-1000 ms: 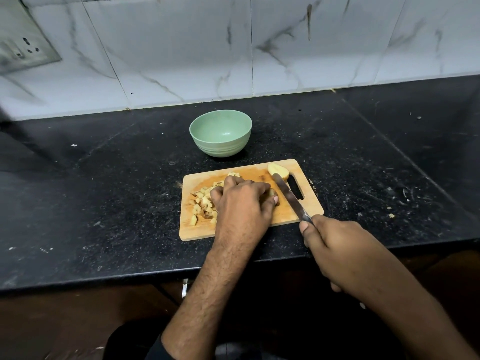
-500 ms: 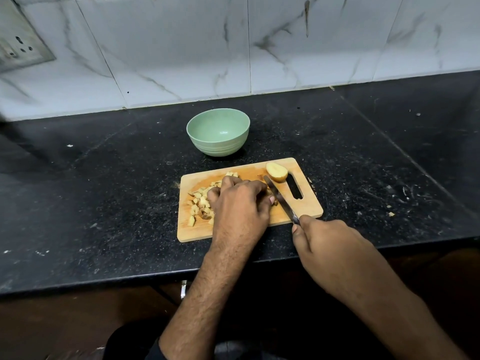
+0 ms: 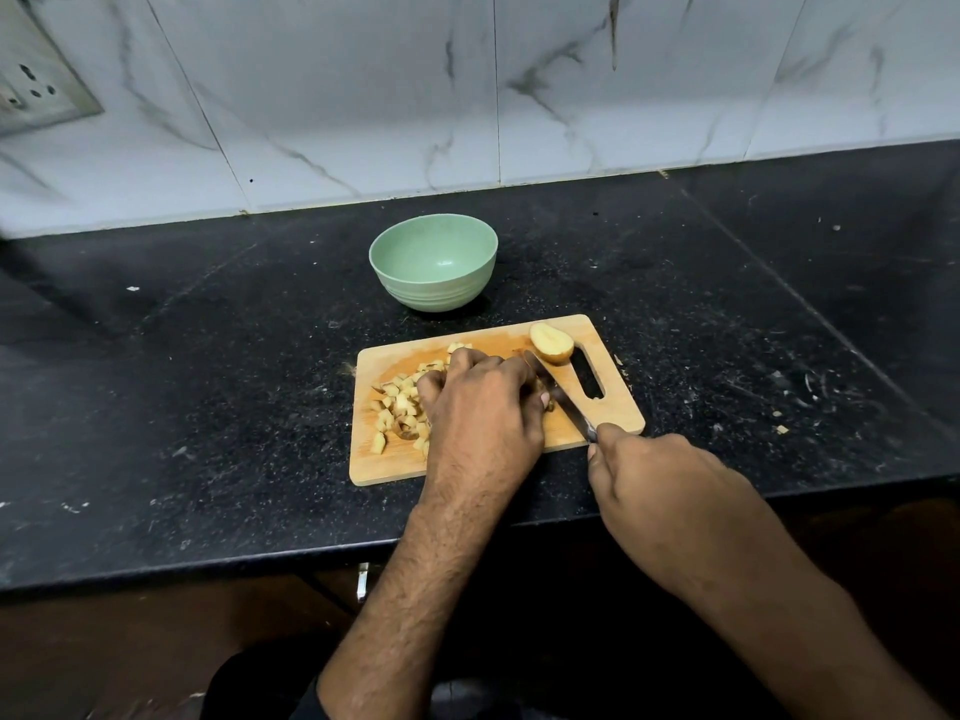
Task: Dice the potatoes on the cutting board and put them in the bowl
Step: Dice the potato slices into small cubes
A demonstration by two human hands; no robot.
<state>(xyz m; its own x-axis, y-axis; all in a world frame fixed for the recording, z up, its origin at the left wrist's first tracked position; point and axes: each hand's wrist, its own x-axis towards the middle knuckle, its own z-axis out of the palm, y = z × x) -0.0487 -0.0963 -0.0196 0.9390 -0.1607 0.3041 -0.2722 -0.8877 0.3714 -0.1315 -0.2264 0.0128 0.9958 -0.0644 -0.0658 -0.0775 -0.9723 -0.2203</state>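
Observation:
A wooden cutting board (image 3: pixel 613 418) lies on the black counter. A pile of diced potato (image 3: pixel 400 402) sits on its left part. A half potato (image 3: pixel 551 344) lies near the board's handle slot. My left hand (image 3: pixel 483 407) is curled over a potato piece in the middle of the board; that piece is almost fully hidden. My right hand (image 3: pixel 660 491) grips the knife (image 3: pixel 558 394), whose blade runs right beside my left fingers. A green bowl (image 3: pixel 434 261) stands behind the board with nothing in it.
The black counter (image 3: pixel 208 407) ends at a front edge just below the board. A marble-tiled wall (image 3: pixel 467 96) rises behind the bowl, with a socket plate (image 3: pixel 31 90) at the far left. Small crumbs speckle the counter to the right.
The knife blade has moved left, from near the half potato to right against my left fingers. My left hand has stayed in place on the board.

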